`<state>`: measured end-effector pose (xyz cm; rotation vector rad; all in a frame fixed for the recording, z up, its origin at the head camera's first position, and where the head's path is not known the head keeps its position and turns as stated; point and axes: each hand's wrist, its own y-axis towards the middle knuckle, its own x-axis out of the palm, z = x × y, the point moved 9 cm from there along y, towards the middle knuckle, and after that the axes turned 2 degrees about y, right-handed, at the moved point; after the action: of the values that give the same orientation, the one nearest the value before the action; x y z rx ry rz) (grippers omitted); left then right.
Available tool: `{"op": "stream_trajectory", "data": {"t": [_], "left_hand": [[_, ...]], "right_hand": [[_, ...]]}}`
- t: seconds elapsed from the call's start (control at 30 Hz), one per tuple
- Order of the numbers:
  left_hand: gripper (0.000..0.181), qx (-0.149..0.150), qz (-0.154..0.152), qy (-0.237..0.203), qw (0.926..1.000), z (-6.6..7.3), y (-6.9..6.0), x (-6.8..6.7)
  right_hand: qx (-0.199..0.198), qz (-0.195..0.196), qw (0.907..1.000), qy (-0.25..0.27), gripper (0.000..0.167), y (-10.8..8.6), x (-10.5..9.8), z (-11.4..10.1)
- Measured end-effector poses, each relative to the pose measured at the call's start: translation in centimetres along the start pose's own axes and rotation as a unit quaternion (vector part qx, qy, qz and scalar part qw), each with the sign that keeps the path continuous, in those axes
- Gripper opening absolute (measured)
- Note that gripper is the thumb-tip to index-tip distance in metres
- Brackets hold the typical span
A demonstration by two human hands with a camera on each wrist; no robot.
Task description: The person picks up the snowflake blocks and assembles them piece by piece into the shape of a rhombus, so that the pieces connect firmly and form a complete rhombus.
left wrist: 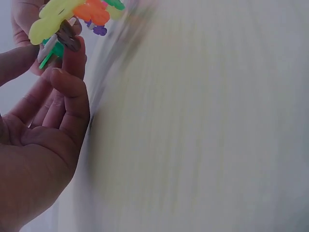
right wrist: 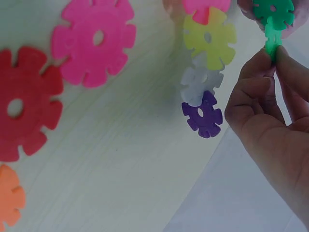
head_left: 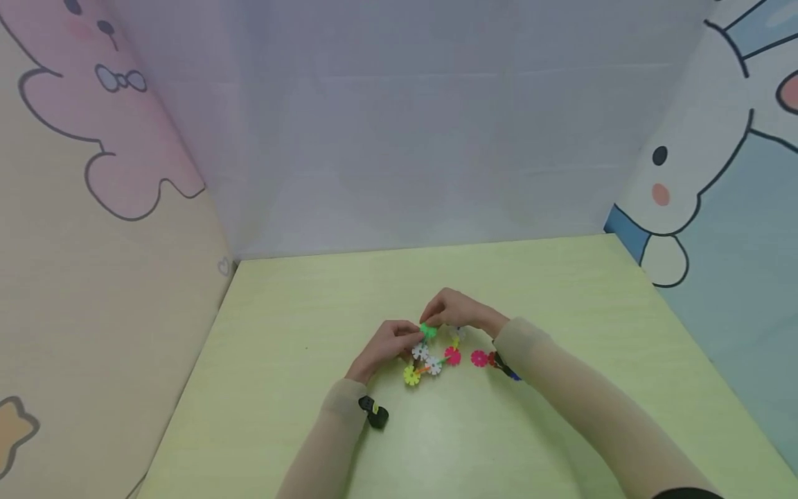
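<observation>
Notched plastic flower discs are joined into a curved chain, with a yellow disc (head_left: 411, 375), white discs (head_left: 433, 365) and a pink disc (head_left: 452, 355) in it. My left hand (head_left: 389, 343) pinches the chain near its green end, where a darker green disc (right wrist: 273, 10) shows in the right wrist view. Between thumb and fingers, my right hand (right wrist: 270, 101) holds a bright green disc (right wrist: 271, 42) edge-on against that darker one. A purple disc (right wrist: 203, 115) ends the chain's other side, beyond a clear white disc (right wrist: 200, 79). Fingers partly cover the joint in the left wrist view.
Loose discs lie beneath my right forearm: a pink one (right wrist: 94, 38), a red one (right wrist: 29, 101) and an orange one (right wrist: 9, 195). The pale yellow-green table (head_left: 299, 305) meets a pale back wall and cartoon-printed side panels.
</observation>
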<state>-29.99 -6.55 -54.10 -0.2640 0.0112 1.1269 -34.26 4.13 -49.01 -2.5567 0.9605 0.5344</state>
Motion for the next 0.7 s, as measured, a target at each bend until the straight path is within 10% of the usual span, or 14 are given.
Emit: {"op": "stream_trajectory", "data": {"t": [0.7], "left_hand": [[0.022,-0.023,0.059,-0.009,0.998,-0.8,0.2,-0.5]], "right_hand": [[0.001,0.078,0.9918,-0.102,0.015,-2.8,-2.4,-0.8]]}}
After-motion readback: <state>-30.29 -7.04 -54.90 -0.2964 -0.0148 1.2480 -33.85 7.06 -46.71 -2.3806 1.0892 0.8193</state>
